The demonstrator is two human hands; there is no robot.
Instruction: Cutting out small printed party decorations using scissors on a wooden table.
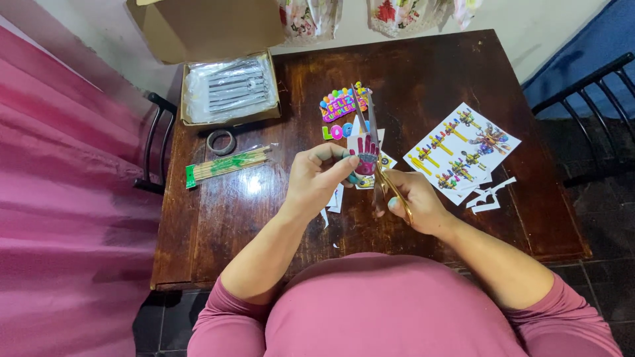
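Head view: left hand (316,177) pinches the cutout (366,153), right hand (415,198) grips open scissors (376,149) — blades near fingertips, a slip could nick them.

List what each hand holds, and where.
Left hand pinches a paper cutout by its lower edge; right hand holds scissors by the handles.

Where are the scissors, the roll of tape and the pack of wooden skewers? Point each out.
scissors (372,125), head view, on the raised blades above the hands.
roll of tape (221,141), head view, on its ring's rim.
pack of wooden skewers (228,164), head view, on the middle of the bundle.
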